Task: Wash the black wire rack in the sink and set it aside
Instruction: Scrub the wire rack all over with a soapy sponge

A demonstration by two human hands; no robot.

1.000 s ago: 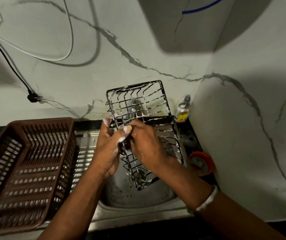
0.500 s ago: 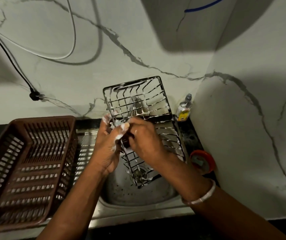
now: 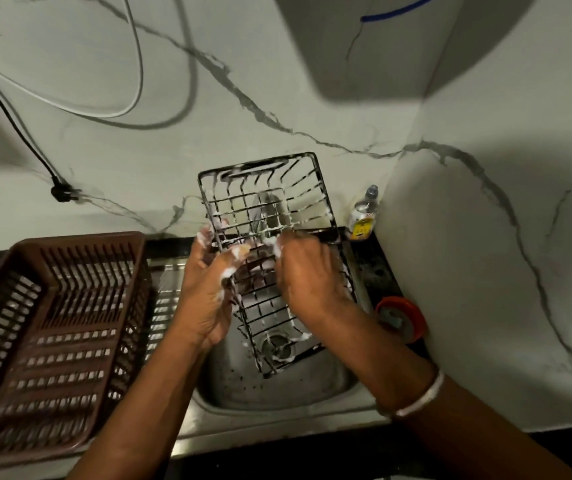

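Rack position: we find the black wire rack (image 3: 263,209) stood on end in the sink (image 3: 243,393), tilted. Its lower end rests in the basin beside the drain (image 3: 276,345) and its upper end is raised before the marble wall. Its long axis runs from the person's near side up and away towards that wall, with the open face turned to the right.

Suds (image 3: 229,271) cling to many wires, so we judge the soaping under way and the rinse not yet done.

The left hand (image 3: 204,299) grips the rack's left side rail about halfway up, with fingers curled round the wire and the thumb foamy. The right hand (image 3: 308,275) lies over the rack's floor at the same height, its fingers bent down onto the wires. We cannot tell whether they clasp a wire or a scrubber beneath, as the view is blurred there.

The rack lies between the two hands, touching both. The brown plastic basket (image 3: 59,323) sits to the left of the sink, just beside the left forearm. If that side is where the rack is set down, we judge the left hand the nearer carrier. The rack's raised end would then have to swing left across the basin rim.
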